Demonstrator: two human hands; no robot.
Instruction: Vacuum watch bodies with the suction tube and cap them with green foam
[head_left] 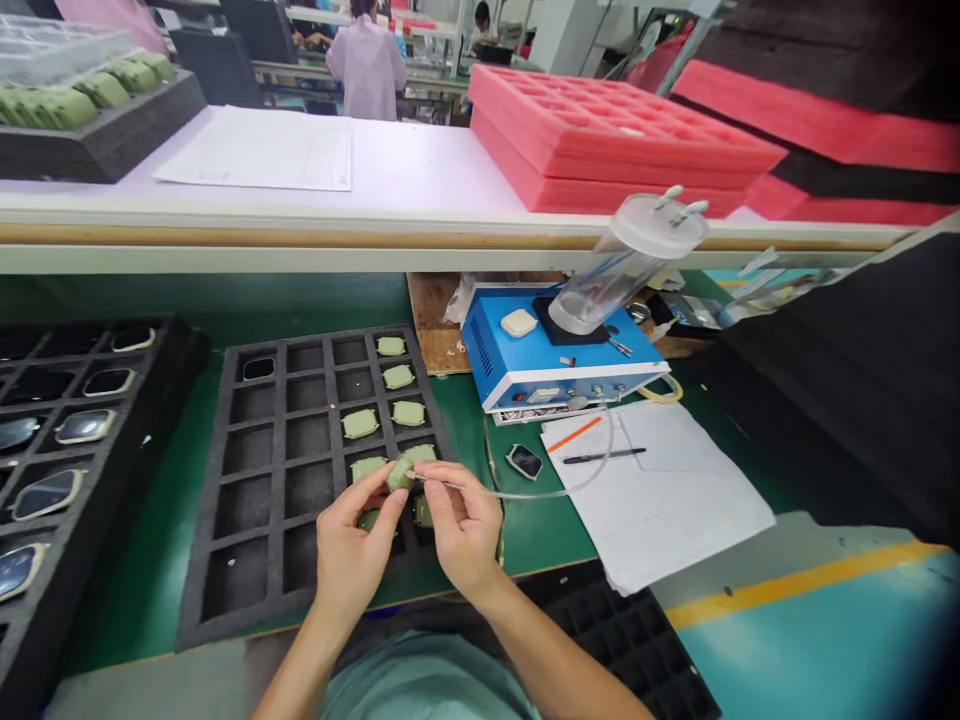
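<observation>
The foam tray (196, 590) is matt, the canister (600, 285) clear plastic.

Red foam trays (622, 140), blue dispenser (525, 345) with clear barrel (626, 258), paper sheet (675, 505), black pen (604, 456), co-worker in pink (366, 70)

foam tray (277, 440) centre | second tray (146, 430) left | control box (525, 350) right (paper (675, 500) before it)

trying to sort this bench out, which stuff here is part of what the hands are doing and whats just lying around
In use:
left hand and right hand
pale green part
thin clear tube
black foam tray
blue unit

Lying about:
paper sheets
black pen
red foam trays
</observation>
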